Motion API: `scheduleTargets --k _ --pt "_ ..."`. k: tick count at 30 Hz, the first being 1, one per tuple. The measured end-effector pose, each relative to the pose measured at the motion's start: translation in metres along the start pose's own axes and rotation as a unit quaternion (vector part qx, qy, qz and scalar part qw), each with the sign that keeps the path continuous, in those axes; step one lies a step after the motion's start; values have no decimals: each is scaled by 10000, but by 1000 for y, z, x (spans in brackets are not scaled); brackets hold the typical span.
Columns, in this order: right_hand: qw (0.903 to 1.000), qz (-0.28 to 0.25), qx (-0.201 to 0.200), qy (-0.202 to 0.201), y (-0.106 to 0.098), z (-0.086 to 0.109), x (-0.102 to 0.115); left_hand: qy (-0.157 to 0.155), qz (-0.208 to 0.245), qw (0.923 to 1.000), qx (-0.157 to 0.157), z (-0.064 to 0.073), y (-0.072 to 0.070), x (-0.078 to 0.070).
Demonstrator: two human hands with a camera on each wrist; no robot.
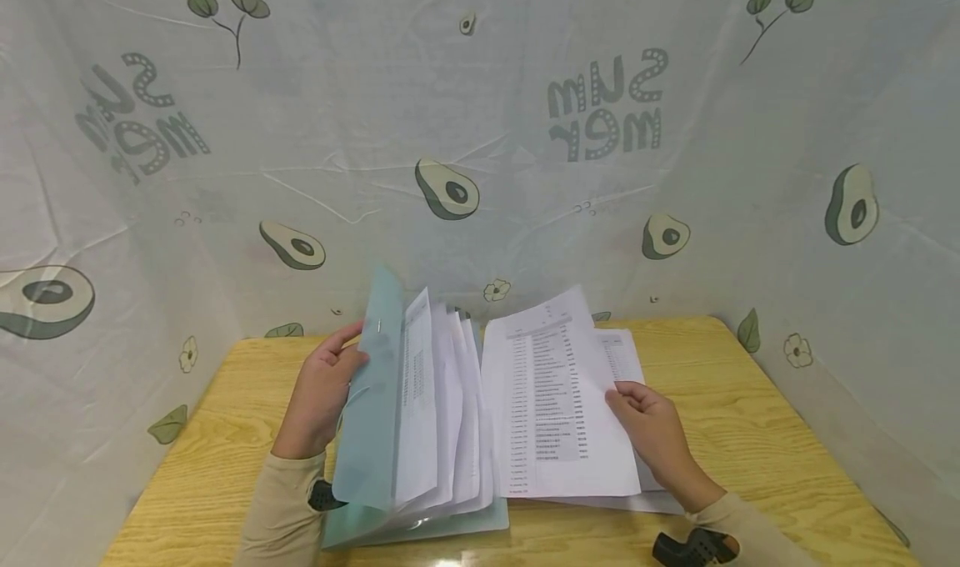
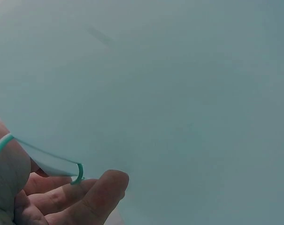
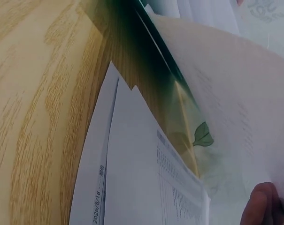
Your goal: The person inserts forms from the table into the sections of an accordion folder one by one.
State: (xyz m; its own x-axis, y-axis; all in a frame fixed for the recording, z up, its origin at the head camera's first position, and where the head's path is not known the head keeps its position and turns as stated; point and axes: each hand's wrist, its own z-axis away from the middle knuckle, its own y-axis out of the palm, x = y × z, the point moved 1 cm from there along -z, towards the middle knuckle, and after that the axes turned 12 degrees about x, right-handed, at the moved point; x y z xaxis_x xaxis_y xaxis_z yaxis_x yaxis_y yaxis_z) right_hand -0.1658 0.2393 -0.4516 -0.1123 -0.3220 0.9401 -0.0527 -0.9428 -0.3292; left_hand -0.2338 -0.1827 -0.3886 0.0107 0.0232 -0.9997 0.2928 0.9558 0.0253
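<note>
At the worktop [image 1: 225,421] I see the folder [image 1: 367,442], then on its right the sheet [image 1: 555,400], long axis running away from me, lying left of the nearer right hand [image 1: 660,434], whose fingers pinch its edge, while the left hand [image 1: 315,396] grips the folder.

Dim, slightly hazy wrist views

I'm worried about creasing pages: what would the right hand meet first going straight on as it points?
Likely the printed sheet that the right hand pinches; beyond it, perhaps the patterned curtain, though depth is hard to judge.
</note>
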Motion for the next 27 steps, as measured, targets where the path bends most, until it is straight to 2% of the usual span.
scheduleTargets --k 7,15,22,27 --pt "9996 64 -101 -252 4 0 -3 0 26 10000 17 0 0 -1" --pt "9990 -124 157 -393 10 -4 -2 23 73 9999 83 1 0 -1" --pt "9987 -381 242 -243 21 -12 -1 52 88 9999 65 0 0 0" --pt "9981 -494 356 -131 37 -18 -6 75 -37 9999 100 1 1 -1"
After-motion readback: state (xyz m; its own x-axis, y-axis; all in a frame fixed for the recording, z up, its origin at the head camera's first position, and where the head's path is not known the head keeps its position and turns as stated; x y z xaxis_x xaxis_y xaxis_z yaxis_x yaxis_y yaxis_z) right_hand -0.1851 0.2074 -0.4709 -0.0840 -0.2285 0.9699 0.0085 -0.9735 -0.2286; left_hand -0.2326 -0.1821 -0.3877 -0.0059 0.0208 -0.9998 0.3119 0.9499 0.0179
